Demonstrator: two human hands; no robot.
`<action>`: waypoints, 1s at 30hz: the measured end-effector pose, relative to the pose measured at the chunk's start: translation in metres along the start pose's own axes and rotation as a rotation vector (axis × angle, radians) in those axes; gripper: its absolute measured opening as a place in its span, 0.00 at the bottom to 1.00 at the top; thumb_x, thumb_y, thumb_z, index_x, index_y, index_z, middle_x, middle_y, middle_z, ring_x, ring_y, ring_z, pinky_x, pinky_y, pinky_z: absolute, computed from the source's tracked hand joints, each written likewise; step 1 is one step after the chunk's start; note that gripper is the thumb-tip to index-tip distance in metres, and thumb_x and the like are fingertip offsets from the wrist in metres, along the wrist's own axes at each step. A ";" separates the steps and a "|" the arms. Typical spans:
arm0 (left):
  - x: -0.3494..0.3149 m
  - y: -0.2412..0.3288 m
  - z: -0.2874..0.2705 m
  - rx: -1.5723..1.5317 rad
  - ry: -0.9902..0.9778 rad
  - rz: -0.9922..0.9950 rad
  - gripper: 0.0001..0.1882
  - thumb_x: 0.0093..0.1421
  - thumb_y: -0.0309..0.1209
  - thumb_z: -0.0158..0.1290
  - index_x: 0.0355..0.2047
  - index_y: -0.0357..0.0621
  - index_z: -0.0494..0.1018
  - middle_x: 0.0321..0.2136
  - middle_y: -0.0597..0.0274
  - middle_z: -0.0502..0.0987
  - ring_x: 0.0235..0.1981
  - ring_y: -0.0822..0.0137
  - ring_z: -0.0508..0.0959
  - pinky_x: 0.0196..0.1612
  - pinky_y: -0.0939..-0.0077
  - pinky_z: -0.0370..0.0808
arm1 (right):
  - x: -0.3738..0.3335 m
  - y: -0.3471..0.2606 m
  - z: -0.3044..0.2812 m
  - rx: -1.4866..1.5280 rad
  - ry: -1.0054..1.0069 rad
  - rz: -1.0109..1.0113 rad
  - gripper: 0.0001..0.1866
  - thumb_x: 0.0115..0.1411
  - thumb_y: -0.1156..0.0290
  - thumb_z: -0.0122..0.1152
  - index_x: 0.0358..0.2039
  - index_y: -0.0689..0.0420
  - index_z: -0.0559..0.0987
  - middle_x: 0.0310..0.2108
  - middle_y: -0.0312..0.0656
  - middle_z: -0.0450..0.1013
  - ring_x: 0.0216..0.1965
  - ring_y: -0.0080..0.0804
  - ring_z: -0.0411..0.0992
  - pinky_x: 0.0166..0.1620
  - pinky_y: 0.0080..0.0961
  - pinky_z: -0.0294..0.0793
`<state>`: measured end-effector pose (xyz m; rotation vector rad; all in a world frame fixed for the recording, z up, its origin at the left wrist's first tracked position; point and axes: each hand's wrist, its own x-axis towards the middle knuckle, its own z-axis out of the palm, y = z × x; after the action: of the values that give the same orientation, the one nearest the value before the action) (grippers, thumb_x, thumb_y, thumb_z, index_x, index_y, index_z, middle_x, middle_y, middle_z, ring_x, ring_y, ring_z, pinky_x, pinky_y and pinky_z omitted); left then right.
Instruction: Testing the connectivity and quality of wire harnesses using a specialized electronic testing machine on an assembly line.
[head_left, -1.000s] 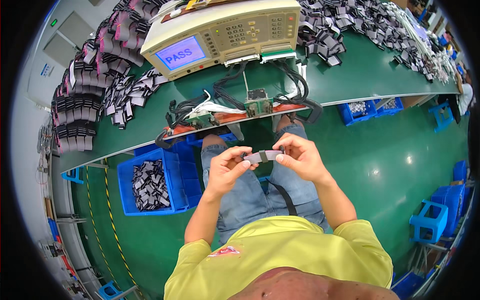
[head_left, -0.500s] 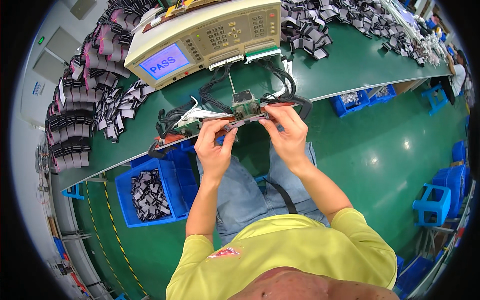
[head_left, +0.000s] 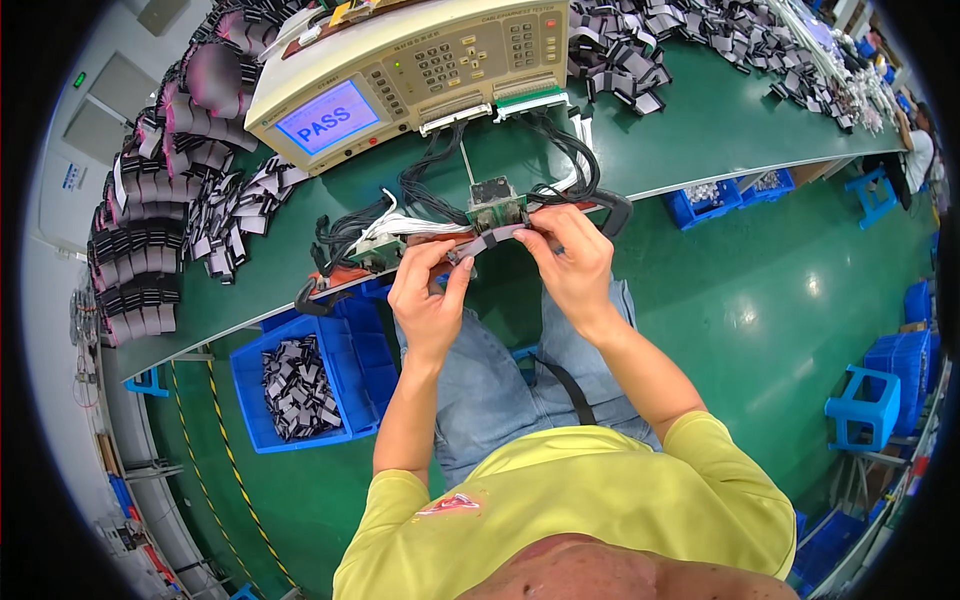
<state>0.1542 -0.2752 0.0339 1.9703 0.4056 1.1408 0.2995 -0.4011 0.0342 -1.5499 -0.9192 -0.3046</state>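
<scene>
A short grey flat ribbon cable (head_left: 490, 240) with black connectors stretches between my two hands, arched a little in the middle. My left hand (head_left: 430, 292) pinches its left end between thumb and fingers. On the other end, my right hand (head_left: 572, 256) has its thumb and fingers closed, close against a small test fixture (head_left: 495, 204) with a green circuit board at the bench edge. My fingertips hide the cable's ends, so I cannot tell whether a connector sits in the fixture. Black wire bundles (head_left: 430, 188) and white wires (head_left: 420, 226) run to the fixture boards.
A beige cable tester (head_left: 440, 75) with a lit screen stands on the green bench (head_left: 690, 140). Ribbon cables are heaped at left (head_left: 235, 215) and far right (head_left: 720, 40). Below, a blue bin (head_left: 250, 400) holds more cables. Black clamps (head_left: 615, 212) grip the bench edge.
The ribbon cable between my hands has bowed upward and shows more of its length. My right hand has shifted very slightly; my left hand stays almost in place.
</scene>
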 end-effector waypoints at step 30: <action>-0.015 0.010 -0.004 0.025 -0.071 0.063 0.16 0.56 0.14 0.65 0.45 0.35 0.80 0.39 0.53 0.82 0.36 0.64 0.84 0.40 0.74 0.83 | 0.012 -0.027 -0.007 -0.097 -0.339 -0.374 0.19 0.53 0.58 0.77 0.40 0.54 0.83 0.41 0.37 0.77 0.35 0.38 0.78 0.34 0.32 0.79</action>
<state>0.1415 -0.2890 0.0340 2.0516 0.3239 1.1062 0.2903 -0.4045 0.0626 -1.5383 -1.4855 -0.3613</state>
